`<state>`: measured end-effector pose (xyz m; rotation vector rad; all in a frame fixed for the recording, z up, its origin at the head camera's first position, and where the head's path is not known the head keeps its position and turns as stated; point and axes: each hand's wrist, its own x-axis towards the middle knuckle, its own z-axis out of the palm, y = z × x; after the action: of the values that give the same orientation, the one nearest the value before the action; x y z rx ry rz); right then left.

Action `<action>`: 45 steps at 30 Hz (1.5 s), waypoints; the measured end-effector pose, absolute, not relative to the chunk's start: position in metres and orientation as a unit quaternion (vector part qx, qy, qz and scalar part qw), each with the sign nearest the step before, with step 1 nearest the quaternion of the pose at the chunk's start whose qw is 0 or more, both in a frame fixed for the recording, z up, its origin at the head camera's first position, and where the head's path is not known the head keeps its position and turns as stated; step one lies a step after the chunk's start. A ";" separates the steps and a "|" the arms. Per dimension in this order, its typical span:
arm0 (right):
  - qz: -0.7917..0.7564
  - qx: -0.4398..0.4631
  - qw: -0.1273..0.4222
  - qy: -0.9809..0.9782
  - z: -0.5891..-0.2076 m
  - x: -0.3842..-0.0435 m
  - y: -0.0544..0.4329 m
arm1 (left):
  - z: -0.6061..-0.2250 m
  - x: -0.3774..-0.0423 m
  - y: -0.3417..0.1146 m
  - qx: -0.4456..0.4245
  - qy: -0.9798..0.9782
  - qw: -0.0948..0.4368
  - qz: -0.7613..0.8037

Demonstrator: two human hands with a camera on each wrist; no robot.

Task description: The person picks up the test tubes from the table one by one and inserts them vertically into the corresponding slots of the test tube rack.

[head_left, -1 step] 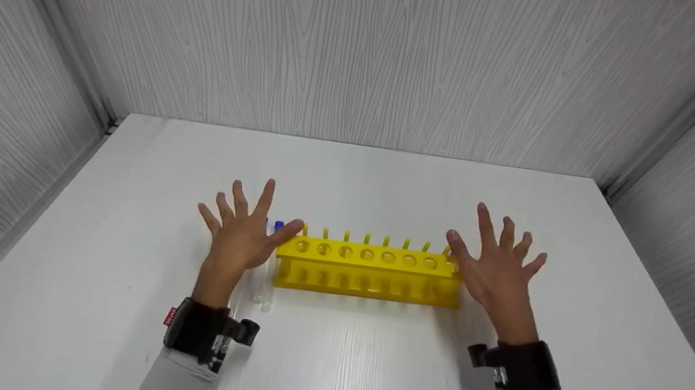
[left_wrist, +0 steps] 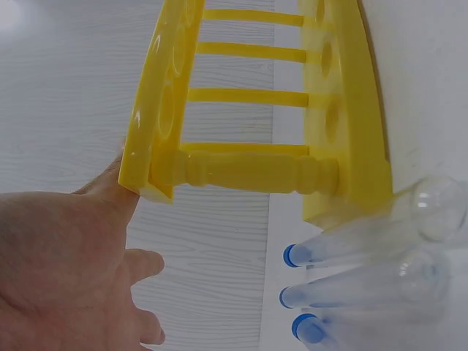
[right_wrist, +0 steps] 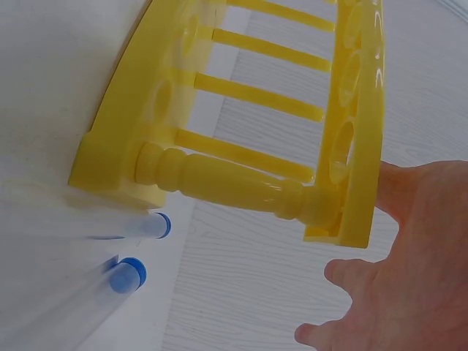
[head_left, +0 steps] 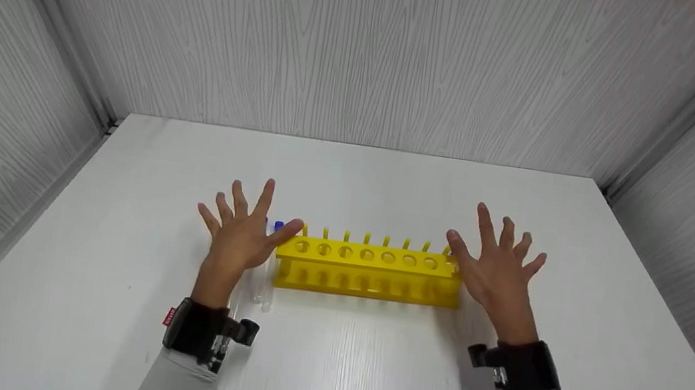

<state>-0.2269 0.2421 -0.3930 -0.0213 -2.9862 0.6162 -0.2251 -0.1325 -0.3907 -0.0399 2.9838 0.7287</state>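
Nothing visibly shifts against the earlier frame – both hands and the yellow rack hold the same places. At the left, a black wrist strap sits above a grey sleeve. The left hand has its fingers straight and spread wide, gripping nothing, the thumb laid over the left end of the yellow rack; whether it presses there cannot be told. Beside that end lie clear tubes with blue caps, three in the left wrist view, partly covered by hand and wrist from above. The rack stands upright on the white table, between the hands. The right hand is likewise splayed, its thumb over the right end – contact uncertain. Two more blue-capped tubes lie by this end, largely hidden from the head view by the hand
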 end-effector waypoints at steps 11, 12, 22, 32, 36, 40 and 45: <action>0.204 -0.007 0.048 -0.978 -0.392 -0.228 0.242 | -0.388 -0.226 -0.133 -0.016 0.970 0.041 0.239; 0.205 -0.007 0.048 -0.977 -0.392 -0.228 0.242 | -0.388 -0.226 -0.133 -0.016 0.970 0.042 0.240; 0.210 -0.013 0.033 -0.977 -0.393 -0.229 0.241 | -0.389 -0.226 -0.133 -0.016 0.962 0.062 0.264; 0.294 -0.011 -0.025 -0.955 -0.385 -0.234 0.239 | -0.384 -0.227 -0.131 -0.014 0.949 0.077 0.305; 0.334 -0.021 -0.049 -0.941 -0.382 -0.234 0.239 | -0.381 -0.226 -0.132 -0.008 0.944 0.075 0.322; 0.358 -0.035 -0.063 -0.931 -0.380 -0.232 0.239 | -0.377 -0.226 -0.133 0.014 0.935 0.057 0.349; 0.367 -0.038 -0.074 -0.927 -0.378 -0.232 0.239 | -0.374 -0.225 -0.136 0.037 0.928 0.078 0.364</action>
<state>-0.2316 0.2388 -0.3782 -0.1254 -3.0559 1.2097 -0.2249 -0.1362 -0.3739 0.1098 2.7775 1.0892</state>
